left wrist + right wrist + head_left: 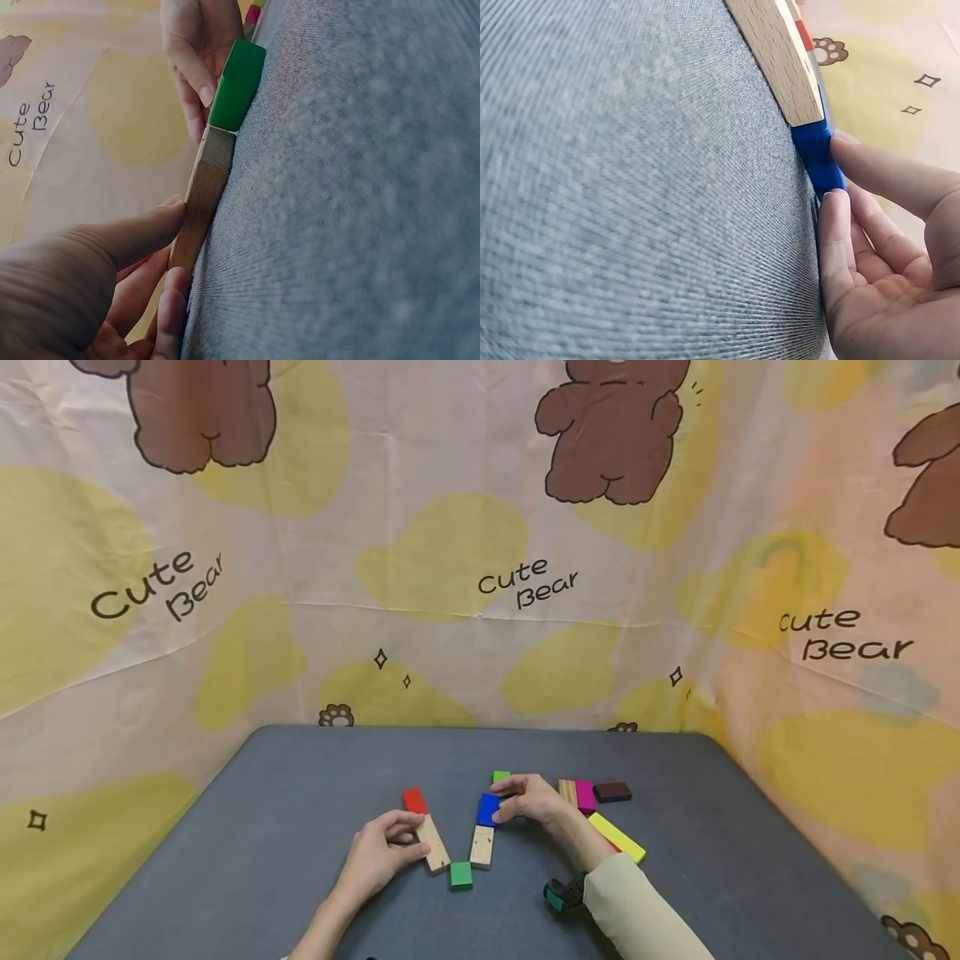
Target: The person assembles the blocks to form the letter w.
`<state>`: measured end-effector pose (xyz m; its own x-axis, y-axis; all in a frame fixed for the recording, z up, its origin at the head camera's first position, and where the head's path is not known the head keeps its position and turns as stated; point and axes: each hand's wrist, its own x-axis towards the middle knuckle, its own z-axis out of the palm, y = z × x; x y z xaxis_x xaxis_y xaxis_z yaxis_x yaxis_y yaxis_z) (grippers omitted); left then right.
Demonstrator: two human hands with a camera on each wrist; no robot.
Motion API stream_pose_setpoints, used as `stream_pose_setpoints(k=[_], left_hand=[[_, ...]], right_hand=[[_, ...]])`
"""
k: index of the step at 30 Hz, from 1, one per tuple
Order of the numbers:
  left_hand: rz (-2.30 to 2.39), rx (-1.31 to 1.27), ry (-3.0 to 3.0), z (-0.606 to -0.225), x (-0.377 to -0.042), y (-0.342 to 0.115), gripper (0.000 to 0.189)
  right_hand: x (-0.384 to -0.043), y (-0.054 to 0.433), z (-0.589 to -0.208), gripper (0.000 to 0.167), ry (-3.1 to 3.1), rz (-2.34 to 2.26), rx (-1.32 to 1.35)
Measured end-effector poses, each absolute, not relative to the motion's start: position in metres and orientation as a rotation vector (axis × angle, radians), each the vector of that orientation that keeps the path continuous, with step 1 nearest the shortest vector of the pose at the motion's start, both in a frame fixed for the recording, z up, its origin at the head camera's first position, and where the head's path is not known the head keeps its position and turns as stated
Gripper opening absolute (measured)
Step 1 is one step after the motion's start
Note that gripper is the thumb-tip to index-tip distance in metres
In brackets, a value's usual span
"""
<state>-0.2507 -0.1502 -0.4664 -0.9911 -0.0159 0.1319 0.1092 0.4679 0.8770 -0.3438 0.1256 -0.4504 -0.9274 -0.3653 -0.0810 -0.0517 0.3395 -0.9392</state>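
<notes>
In the head view, a red block (pixel 414 801) and a plain wooden block (pixel 432 845) form one slanted row, end to end. My left hand (pixel 381 853) holds the wooden block at its left side, thumb and fingertips against it. A blue block (pixel 487 809) and a second wooden block (pixel 482 847) make the other row. Thumb and fingers of my right hand (pixel 889 247) grip the blue block, whose far end they partly hide. A green block (pixel 461 875) lies between the rows' near ends.
A lighter green block (pixel 501 776) lies behind the right hand. To the right are a striped wooden block (pixel 567 792), a magenta block (pixel 586 796), a dark brown block (pixel 612 792) and a yellow block (pixel 618 837) over something red. Patterned cloth (pixel 450 660) hangs behind the grey table (pixel 300 777).
</notes>
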Motion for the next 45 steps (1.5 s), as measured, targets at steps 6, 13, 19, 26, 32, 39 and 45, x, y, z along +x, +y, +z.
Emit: stream_pose_setpoints(k=[6,13,19,26,32,39,45], left_hand=[[-1.550,-0.077,-2.591,-0.4660,-0.2494,-0.1505,0.040],[-1.552,-0.074,-2.596,-0.4649,-0.2485,-0.1502,0.040],[-1.552,-0.074,-2.586,-0.4649,-0.2482,-0.1496,0.040],[-1.547,-0.076,-2.581,-0.4657,-0.2481,-0.1492,0.040],[-1.555,-0.074,-2.578,-0.4663,-0.2486,-0.1486,0.040],[-1.563,-0.080,-2.574,-0.4662,-0.2484,-0.1478,0.041],[-1.569,-0.081,-2.570,-0.4670,-0.2480,-0.1478,0.042]], right_hand=[[-0.3424,0.1255,-0.4506,0.044,2.329,-1.620,-0.373],[-0.3430,0.1268,-0.4513,0.044,2.313,-1.627,-0.383],[-0.3437,0.1266,-0.4508,0.043,2.303,-1.636,-0.386],[-0.3427,0.1268,-0.4506,0.044,2.290,-1.643,-0.397],[-0.3422,0.1264,-0.4504,0.044,2.291,-1.646,-0.392],[-0.3442,0.1278,-0.4529,0.044,2.284,-1.655,-0.408],[-0.3438,0.1287,-0.4529,0.044,2.280,-1.658,-0.403]])
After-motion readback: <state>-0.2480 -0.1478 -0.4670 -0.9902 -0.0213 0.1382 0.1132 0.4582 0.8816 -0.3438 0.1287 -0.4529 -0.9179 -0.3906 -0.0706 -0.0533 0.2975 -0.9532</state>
